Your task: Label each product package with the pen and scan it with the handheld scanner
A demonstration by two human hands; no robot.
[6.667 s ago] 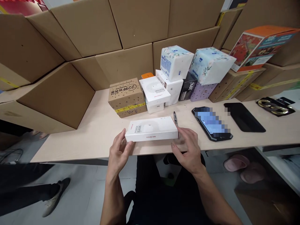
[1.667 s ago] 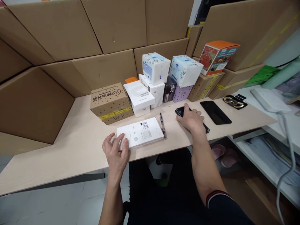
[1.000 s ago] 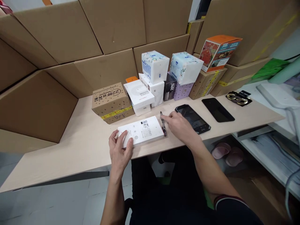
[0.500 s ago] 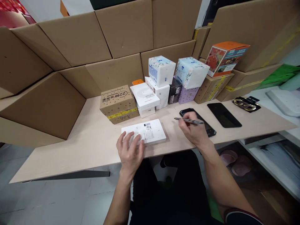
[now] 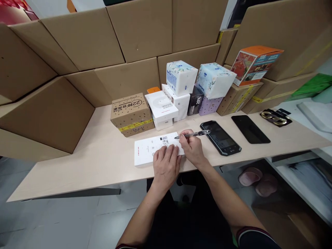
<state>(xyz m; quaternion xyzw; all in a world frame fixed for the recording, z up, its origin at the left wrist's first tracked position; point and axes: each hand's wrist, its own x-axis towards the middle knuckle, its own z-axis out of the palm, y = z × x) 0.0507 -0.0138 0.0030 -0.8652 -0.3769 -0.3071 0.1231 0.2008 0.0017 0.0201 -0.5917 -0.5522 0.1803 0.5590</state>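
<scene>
A flat white box [image 5: 144, 152] with small print lies on the table near its front edge. Across its lower right part rests my left hand [image 5: 167, 164], fingers stretched out over the top. My right hand [image 5: 192, 148] grips a pen [image 5: 195, 134], its tip pointing left over the box's upper right end. Whether the tip touches the surface I cannot tell. Just right of that hand lies a thick black handheld device [image 5: 220, 137] with its screen up.
Further right lie a thin black phone [image 5: 250, 129] and gold rings on a black card [image 5: 276, 117]. Behind stand a brown carton [image 5: 132, 116], a white power bank box [image 5: 162, 107], tissue packs [image 5: 181, 77] and an orange box [image 5: 256, 65]. Large cardboard panels [image 5: 140, 31] wall the back.
My right hand has moved left with the pen, from beside the black device to over the white box. My left hand has slid right along the box.
</scene>
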